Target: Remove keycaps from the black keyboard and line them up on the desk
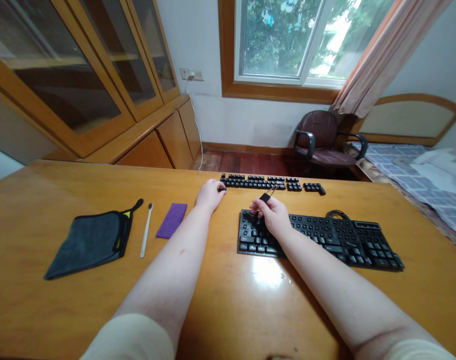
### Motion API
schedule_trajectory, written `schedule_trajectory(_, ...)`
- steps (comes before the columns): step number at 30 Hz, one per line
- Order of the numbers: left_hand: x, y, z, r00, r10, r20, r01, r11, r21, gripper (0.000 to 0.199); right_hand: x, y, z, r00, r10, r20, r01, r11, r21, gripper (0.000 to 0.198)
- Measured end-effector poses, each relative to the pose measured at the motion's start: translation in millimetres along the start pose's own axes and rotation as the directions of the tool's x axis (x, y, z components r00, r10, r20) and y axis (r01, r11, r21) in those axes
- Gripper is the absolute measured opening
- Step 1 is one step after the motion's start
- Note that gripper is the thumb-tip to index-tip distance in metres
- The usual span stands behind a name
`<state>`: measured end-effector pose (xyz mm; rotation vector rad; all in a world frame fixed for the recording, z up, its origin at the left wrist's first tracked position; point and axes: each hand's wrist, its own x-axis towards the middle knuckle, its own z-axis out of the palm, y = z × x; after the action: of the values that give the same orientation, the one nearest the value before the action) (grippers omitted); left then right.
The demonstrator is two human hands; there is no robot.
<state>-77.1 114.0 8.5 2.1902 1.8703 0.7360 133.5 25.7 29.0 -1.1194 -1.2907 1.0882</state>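
A wooden desk (228,305) spreads below a person's hands, a black keyboard (325,234) under the right hand (276,216), loose keycaps (256,183) in rows just right of the left hand (209,195); the right pinches a wire-ended puller (265,197), the left a small black keycap (222,189)

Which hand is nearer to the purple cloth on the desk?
Left. The left hand is a little beyond the purple cloth and to its right, apart from it. The right hand is farther right, over the left part of the keyboard.
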Motion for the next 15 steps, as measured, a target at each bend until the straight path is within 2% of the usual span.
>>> schedule_trajectory(6,-0.2,-0.8,-0.4,1.000,-0.011,-0.007,0.011,1.000,-0.008,0.015,0.1,0.6,0.0,1.000,0.002,0.007,-0.002,1.000,0.009,0.031)
schedule_trajectory(11,0.8,-2.2,0.9,0.998,-0.044,-0.033,0.043,0.999,-0.028,0.036,0.4,1.5,0.1,1.000,0.006,0.006,-0.006,1.000,0.011,0.030)
schedule_trajectory(15,0.9,-3.0,0.3,0.997,-0.065,-0.041,0.064,0.997,-0.041,0.040,0.3,1.8,-0.1,1.000,0.006,0.005,-0.006,1.000,0.003,0.030)
